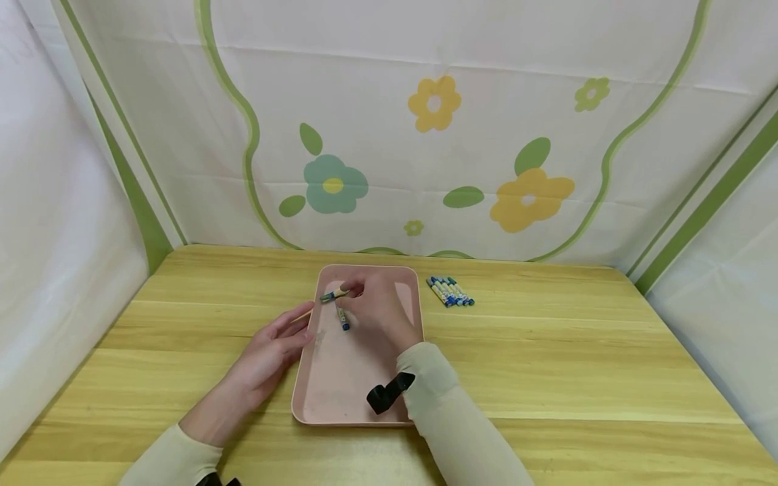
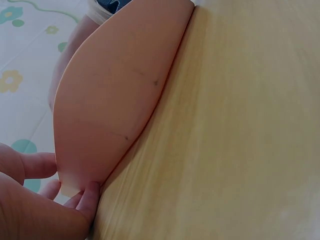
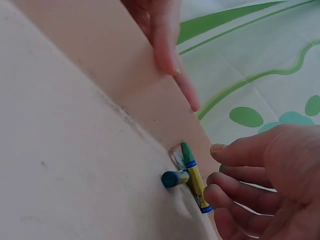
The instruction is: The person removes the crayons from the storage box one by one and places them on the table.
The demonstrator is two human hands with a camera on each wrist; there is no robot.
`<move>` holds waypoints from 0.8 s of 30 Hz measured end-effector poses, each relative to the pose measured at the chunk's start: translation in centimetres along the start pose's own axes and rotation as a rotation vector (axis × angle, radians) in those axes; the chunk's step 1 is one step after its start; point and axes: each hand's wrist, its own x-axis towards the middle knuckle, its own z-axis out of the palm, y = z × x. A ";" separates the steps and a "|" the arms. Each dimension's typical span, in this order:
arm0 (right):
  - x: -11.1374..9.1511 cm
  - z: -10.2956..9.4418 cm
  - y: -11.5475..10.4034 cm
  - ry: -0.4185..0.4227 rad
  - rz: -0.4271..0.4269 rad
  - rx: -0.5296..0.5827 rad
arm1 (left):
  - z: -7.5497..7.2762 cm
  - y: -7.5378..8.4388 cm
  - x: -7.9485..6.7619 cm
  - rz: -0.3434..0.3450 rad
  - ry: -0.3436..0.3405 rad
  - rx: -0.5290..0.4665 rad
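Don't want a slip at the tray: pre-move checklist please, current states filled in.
1. Left grip touching the shallow pink rectangular tray: ok, at its left side.
2. Tray resting on the light wooden table: ok.
3. Right grip over the tray: ok.
4. Green-tipped, yellow-wrapped crayon pinched: not ok, the right wrist view shows no pinch.
5. Second yellow-wrapped crayon, dark blue end showing, not touching the first: cannot tell, they overlap in that view.
6. Row of yellow-and-blue cylindrical crayons together on the table, right of the tray: ok.
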 end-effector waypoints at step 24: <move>0.0 1.5 -0.3 -0.055 0.092 -0.196 | 0.0 0.0 0.0 -0.005 0.001 0.005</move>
